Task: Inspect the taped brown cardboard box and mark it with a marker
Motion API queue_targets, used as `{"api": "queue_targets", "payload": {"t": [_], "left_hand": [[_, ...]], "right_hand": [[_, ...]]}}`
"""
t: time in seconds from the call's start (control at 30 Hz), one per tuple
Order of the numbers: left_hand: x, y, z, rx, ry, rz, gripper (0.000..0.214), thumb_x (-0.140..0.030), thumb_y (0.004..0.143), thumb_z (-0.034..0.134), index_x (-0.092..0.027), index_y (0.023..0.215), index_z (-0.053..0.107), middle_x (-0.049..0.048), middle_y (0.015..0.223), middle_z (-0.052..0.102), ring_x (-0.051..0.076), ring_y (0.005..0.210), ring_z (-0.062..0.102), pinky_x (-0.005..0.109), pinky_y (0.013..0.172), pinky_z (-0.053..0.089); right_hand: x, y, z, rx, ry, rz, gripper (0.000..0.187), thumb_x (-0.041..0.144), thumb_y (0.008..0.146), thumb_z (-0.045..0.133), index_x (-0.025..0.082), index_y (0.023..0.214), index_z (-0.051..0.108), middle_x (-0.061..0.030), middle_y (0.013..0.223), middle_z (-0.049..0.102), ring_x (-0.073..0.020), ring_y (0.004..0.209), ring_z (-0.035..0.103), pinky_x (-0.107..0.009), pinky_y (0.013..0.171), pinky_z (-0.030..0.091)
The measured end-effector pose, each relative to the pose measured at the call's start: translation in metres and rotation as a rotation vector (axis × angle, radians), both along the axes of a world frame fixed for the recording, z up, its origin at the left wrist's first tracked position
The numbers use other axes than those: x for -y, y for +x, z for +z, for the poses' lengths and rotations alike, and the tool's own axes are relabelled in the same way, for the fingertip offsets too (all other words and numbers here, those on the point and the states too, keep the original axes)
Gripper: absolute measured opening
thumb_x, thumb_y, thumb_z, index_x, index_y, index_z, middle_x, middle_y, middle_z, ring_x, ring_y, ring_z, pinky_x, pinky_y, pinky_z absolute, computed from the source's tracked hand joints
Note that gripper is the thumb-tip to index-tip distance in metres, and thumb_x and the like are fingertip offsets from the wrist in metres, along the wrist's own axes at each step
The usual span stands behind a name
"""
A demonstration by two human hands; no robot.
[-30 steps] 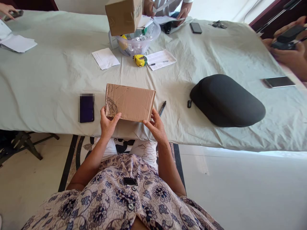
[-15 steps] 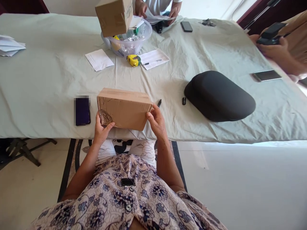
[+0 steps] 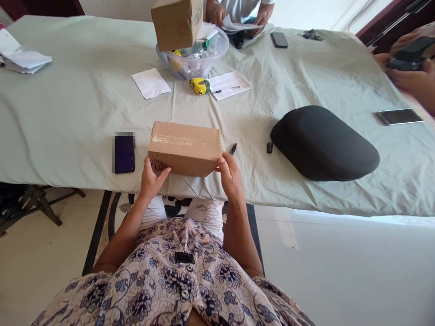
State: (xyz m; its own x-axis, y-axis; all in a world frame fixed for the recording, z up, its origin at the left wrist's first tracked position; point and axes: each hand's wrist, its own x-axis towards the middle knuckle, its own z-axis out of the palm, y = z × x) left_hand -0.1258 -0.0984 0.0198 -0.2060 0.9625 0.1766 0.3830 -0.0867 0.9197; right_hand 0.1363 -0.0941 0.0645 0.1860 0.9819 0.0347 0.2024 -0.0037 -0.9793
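Between both hands is a brown cardboard box (image 3: 185, 146) near the table's front edge, its taped top tilted into view. Dark scribbled lines mark the lower left of its front face. My left hand (image 3: 153, 179) grips the left lower corner, thumb on the front. At the right end, my right hand (image 3: 231, 174) holds the corner, its thumb against the front edge. Whether the box's underside touches the cloth cannot be made out. A black marker (image 3: 233, 149) lies just beyond my right hand, with a small black cap (image 3: 269, 147) farther right. A dark purple phone (image 3: 124, 154) lies to the left.
Farther back stand a plastic basket (image 3: 222, 45) and another cardboard box (image 3: 173, 27). A yellow tape measure (image 3: 200, 86) and papers (image 3: 151, 83) lie before them. A large black case (image 3: 326, 142) sits at right. Two other people's hands (image 3: 261, 20) show at the far side and right edge.
The box has tipped so that its taped top shows more and its front face less. Both hands remain on it. The whole view has shifted slightly.
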Motion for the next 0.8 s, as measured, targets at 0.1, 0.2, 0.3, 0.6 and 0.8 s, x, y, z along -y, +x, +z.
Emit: {"api": "queue_targets", "payload": {"t": [0.1, 0.2, 0.3, 0.6, 0.8], "left_hand": [[-0.005, 0.007, 0.015, 0.090, 0.071, -0.027, 0.093, -0.067, 0.078, 0.075, -0.021, 0.148, 0.036, 0.0192, 0.144, 0.056, 0.030, 0.135, 0.058, 0.047, 0.113, 0.048], [-0.009, 0.015, 0.029, 0.178, 0.123, -0.024, 0.101, -0.069, 0.076, 0.075, -0.024, 0.152, 0.025, 0.0196, 0.155, 0.044, 0.030, 0.141, 0.052, 0.045, 0.116, 0.046], [-0.012, 0.023, 0.039, 0.161, 0.144, 0.083, 0.098, -0.070, 0.074, 0.077, -0.023, 0.147, 0.031, 0.0196, 0.155, 0.043, 0.031, 0.142, 0.050, 0.045, 0.118, 0.044], [-0.007, 0.044, 0.049, 0.101, 0.122, 0.194, 0.081, -0.064, 0.078, 0.076, -0.022, 0.135, 0.038, 0.0152, 0.135, 0.057, 0.027, 0.121, 0.064, 0.042, 0.105, 0.054], [-0.001, 0.051, 0.045, 0.132, 0.124, 0.217, 0.081, -0.061, 0.077, 0.077, -0.021, 0.134, 0.035, 0.0150, 0.132, 0.057, 0.026, 0.116, 0.065, 0.041, 0.103, 0.054]], "right_hand": [[0.002, -0.002, -0.004, -0.010, -0.001, 0.033, 0.059, 0.074, 0.087, 0.054, 0.025, 0.119, 0.066, -0.0073, 0.120, 0.075, -0.0261, 0.110, 0.069, -0.045, 0.095, 0.059], [0.003, -0.003, -0.005, -0.021, -0.003, 0.062, 0.059, 0.071, 0.089, 0.055, 0.026, 0.125, 0.064, -0.0085, 0.124, 0.074, -0.0268, 0.114, 0.069, -0.047, 0.098, 0.058], [0.004, -0.003, -0.006, -0.058, -0.007, 0.097, 0.063, 0.070, 0.089, 0.054, 0.027, 0.135, 0.058, -0.0100, 0.130, 0.072, -0.0275, 0.116, 0.069, -0.049, 0.101, 0.057], [0.012, -0.041, 0.001, 0.115, 0.141, -0.147, 0.086, 0.064, 0.081, 0.070, 0.028, 0.152, 0.036, -0.0154, 0.159, 0.043, -0.0341, 0.149, 0.041, -0.059, 0.123, 0.037], [0.012, -0.056, 0.003, 0.195, 0.146, -0.241, 0.098, 0.069, 0.074, 0.076, 0.025, 0.151, 0.033, -0.0184, 0.152, 0.045, -0.0372, 0.149, 0.037, -0.062, 0.126, 0.031]]}}
